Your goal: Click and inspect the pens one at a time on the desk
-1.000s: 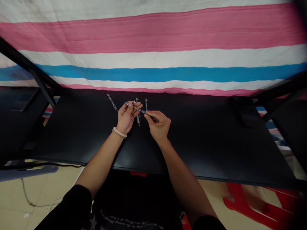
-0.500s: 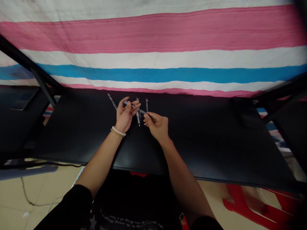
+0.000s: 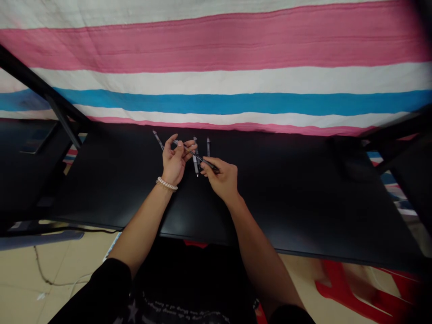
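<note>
A slim pen slants between my two hands above the black table. My left hand, palm turned up, pinches its upper left end between thumb and fingers. On the lower right, the fingers of my right hand are closed round the dark end of the pen. Whether the pen is in one piece or parted cannot be made out. Just behind and below it, grey-and-black pens lie close together on the table. Another pen lies left of my left hand, partly covered by it. One more pen lies beyond my right hand.
The black table stretches to both sides. A striped pink, white and blue cloth hangs along its far edge. Dark metal frame bars stand at the sides. A red plastic stool is below at right, with cables on the floor at left.
Both hands keep their hold on the pen. More of the pen's dark end shows at my right fingers. The view has shifted slightly.
</note>
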The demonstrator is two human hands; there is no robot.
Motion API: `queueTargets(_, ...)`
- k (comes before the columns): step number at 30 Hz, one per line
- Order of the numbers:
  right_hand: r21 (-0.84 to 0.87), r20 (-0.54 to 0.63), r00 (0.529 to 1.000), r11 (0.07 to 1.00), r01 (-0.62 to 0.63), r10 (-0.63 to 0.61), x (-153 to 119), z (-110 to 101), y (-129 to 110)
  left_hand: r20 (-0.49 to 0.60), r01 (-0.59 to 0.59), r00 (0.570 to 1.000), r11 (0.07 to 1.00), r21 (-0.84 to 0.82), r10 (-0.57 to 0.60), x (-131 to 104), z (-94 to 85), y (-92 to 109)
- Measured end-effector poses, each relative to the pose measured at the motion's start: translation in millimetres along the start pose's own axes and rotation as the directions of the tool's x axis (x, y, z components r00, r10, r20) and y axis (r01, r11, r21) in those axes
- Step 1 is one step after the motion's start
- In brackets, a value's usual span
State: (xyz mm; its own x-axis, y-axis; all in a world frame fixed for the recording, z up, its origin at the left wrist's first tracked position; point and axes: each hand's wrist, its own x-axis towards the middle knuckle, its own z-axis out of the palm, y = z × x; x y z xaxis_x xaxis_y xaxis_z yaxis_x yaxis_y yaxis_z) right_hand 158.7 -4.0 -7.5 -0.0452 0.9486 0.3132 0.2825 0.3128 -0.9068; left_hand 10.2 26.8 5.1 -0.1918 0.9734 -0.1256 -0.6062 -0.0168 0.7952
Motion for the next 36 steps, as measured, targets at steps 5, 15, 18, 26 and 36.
queueTargets(5,-0.012,-0.024,1.0,1.0,-0.009,0.009,-3.3,4.4,0.7,0.02,0.047,0.999,0.999,0.023,-0.047,-5.4,7.5,0.2)
queueTargets(15,-0.067,-0.053,0.998,0.998,0.021,-0.024,-4.9,5.8,3.7,0.021,0.031,0.999,0.998,0.061,-0.032,-5.2,5.5,-1.8)
queueTargets(18,-0.096,-0.042,0.998,0.995,0.04,-0.044,-5.2,6.0,5.1,0.029,0.019,0.999,0.996,0.087,-0.022,-4.1,3.8,-2.7)
queueTargets(26,-0.1,-0.04,0.997,0.993,0.063,-0.068,-6.8,6.9,6.8,0.022,0.01,1.0,0.997,0.078,-0.011,-3.1,1.4,-4.7)
queueTargets(36,-0.136,-0.034,0.996,0.987,0.08,-0.086,-6.5,8.0,9.1,0.087,-0.021,0.996,0.988,0.153,0.008,-1.3,-0.2,-11.4)
